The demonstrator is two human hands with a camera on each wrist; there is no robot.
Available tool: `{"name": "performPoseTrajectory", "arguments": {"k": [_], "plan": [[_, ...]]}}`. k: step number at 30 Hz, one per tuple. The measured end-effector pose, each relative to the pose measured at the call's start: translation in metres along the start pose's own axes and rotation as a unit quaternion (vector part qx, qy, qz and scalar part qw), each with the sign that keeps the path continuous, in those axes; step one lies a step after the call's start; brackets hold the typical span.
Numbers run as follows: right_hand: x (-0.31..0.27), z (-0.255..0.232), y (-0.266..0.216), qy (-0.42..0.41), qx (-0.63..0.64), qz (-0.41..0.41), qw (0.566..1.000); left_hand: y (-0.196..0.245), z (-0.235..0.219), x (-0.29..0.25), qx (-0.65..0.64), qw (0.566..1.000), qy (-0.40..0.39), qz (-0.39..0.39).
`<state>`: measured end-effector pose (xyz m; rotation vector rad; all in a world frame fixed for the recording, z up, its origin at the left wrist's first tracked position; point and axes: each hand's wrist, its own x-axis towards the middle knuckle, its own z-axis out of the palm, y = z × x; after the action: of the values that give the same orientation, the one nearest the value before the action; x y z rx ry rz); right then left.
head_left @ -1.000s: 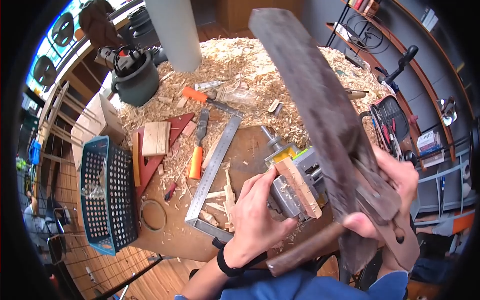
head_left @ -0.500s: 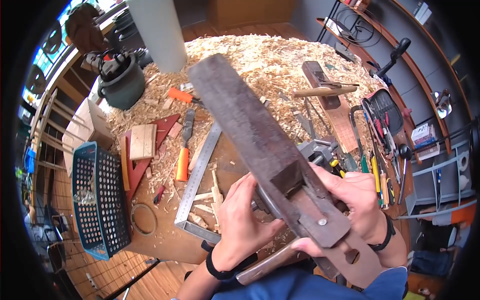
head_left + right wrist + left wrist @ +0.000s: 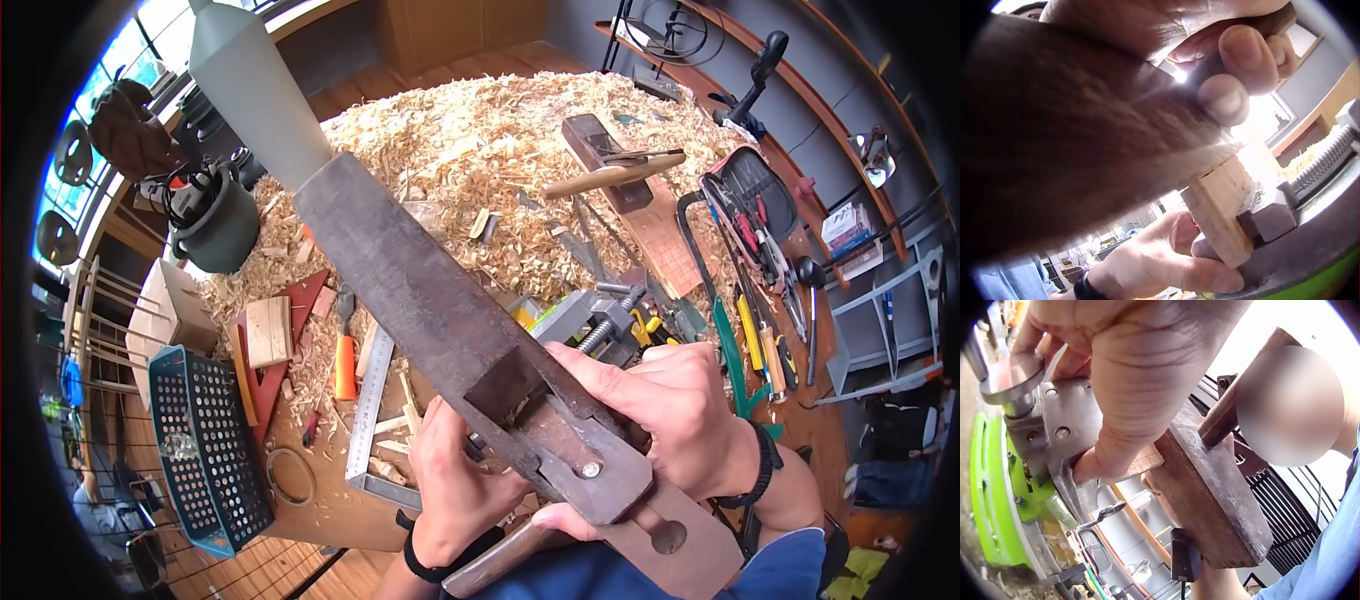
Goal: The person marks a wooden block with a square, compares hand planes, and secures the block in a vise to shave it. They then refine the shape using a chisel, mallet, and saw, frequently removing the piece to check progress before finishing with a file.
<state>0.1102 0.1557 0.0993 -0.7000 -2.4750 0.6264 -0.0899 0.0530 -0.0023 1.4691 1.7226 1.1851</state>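
My right hand [image 3: 680, 420] grips a long dark wooden hand plane [image 3: 400, 280] by its rear part, with the thumb at its crossbar handle [image 3: 505, 555]. The plane is tilted, its iron and cap uppermost in the head view. Below it, a bench vise [image 3: 590, 325] is partly hidden. A pale wood piece [image 3: 1219, 209] stands in the vise, with the plane's sole close over its top edge in the right wrist view. My left hand [image 3: 445, 475] holds the vise's metal jaw block, thumb on one side, fingers around the other, beside the wood piece.
A steel square [image 3: 368, 410] and an orange-handled chisel [image 3: 345, 365] lie left of the vise. A perforated basket [image 3: 215, 450] stands at the table's left. Wood shavings [image 3: 450, 130] heap across the back. Another plane [image 3: 610, 165], saws and a tool case [image 3: 750, 200] lie at right.
The right hand has brought the plane down and to the left, and turned it so its iron shows. The left hand has stayed by the vise. The head view has shifted.
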Motion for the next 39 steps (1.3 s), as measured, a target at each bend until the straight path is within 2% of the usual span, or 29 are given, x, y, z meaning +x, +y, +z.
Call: {"name": "performPoseTrajectory", "arguments": {"k": [5, 9, 14, 18, 29, 31, 32, 33, 35, 37, 39], "plan": [[0.003, -0.001, -0.002, -0.003, 0.011, 0.013, 1.0, 0.001, 0.001, 0.0, 0.001, 1.0, 0.003, -0.008], [0.004, -0.004, 0.005, -0.017, 0.007, -0.008, 1.0, 0.001, -0.003, -0.001, 0.025, 1.0, -0.017, 0.001], [0.005, -0.004, 0.006, -0.019, 0.01, -0.023, 1.0, 0.004, -0.003, -0.002, 0.011, 0.999, -0.019, -0.026], [-0.002, 0.004, -0.007, 0.015, 0.006, 0.017, 1.0, 0.007, 0.0, -0.001, 0.007, 0.999, 0.006, -0.033], [-0.001, 0.0, -0.002, -0.008, -0.016, -0.005, 1.0, -0.001, 0.004, 0.0, -0.026, 0.999, 0.022, 0.009], [-0.003, 0.002, -0.003, 0.032, 0.013, -0.017, 0.999, -0.002, 0.005, 0.003, -0.025, 0.999, 0.037, 0.023], [-0.008, 0.001, -0.004, 0.032, 0.032, -0.01, 0.999, -0.005, 0.004, 0.002, 0.006, 0.999, 0.027, 0.031], [-0.017, -0.003, -0.013, -0.005, 0.064, 0.07, 0.995, -0.007, 0.003, -0.001, 0.035, 0.999, 0.021, 0.035], [-0.026, -0.007, -0.02, 0.046, 0.071, 0.074, 0.994, -0.002, 0.0, 0.0, 0.038, 0.998, 0.018, 0.043], [-0.039, 0.001, -0.029, 0.131, 0.162, 0.17, 0.963, -0.006, 0.0, 0.0, 0.049, 0.996, 0.033, 0.072], [-0.048, 0.004, -0.029, 0.185, 0.153, 0.193, 0.951, -0.006, -0.005, -0.003, 0.048, 0.995, 0.037, 0.075]]}}
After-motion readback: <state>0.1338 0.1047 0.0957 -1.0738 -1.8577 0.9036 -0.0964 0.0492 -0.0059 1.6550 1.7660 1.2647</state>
